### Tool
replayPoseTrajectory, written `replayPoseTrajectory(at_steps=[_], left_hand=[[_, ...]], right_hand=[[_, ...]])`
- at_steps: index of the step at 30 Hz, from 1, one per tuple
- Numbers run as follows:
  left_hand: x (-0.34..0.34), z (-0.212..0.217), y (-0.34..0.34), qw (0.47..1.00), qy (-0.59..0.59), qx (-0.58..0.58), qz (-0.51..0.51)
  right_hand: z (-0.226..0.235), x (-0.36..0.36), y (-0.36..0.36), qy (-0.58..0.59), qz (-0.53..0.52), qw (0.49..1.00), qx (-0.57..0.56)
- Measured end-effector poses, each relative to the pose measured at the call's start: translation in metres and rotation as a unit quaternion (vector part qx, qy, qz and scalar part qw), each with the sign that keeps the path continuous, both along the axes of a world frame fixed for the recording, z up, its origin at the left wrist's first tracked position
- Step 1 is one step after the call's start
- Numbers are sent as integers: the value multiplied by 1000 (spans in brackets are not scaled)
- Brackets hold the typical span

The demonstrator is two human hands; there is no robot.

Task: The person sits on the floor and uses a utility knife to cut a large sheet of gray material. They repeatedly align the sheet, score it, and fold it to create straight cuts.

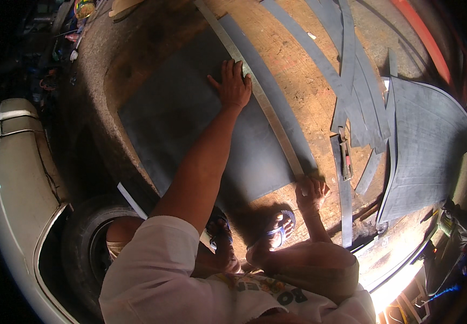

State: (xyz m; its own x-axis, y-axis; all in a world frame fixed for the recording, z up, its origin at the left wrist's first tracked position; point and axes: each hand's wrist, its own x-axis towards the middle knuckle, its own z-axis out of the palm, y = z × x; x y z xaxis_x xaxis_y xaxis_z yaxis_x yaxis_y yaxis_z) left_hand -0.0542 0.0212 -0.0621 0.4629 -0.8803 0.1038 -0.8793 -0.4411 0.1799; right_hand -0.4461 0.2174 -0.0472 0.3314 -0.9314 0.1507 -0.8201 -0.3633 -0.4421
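Note:
A dark grey rubber-like sheet (190, 129) lies flat on a wooden board (319, 113) in front of me. Across its right part runs a long metal straightedge (271, 116), roughly parallel to the sheet's right edge. My left hand (234, 87) is spread out, its fingertips on the straightedge and its thumb out over the sheet. At the straightedge's near end, by the sheet's near right corner, is my right hand (311, 195), its fingers curled and bunched. Whatever those fingers hold, if anything, is hidden.
Long grey offcut strips (346, 81) overlap at the right, with a slim metal tool with red parts (345, 156) lying near them. Beyond is another curved grey sheet (425, 146). A pale vehicle body (20, 178) and tyre (82, 248) stand at my left.

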Motion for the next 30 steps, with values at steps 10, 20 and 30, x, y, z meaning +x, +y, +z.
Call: replayPoseTrajectory(at_steps=[10, 20, 30], left_hand=[[0, 4, 1, 1000, 7, 7, 0], [-3, 3, -2, 1000, 9, 15, 5], [1, -1, 0, 1000, -6, 11, 9]], right_hand=[[-4, -1, 1, -1, 1, 1000, 1], [7, 2, -4, 1, 10, 1000, -16], [9, 8, -4, 2, 20, 1000, -21]])
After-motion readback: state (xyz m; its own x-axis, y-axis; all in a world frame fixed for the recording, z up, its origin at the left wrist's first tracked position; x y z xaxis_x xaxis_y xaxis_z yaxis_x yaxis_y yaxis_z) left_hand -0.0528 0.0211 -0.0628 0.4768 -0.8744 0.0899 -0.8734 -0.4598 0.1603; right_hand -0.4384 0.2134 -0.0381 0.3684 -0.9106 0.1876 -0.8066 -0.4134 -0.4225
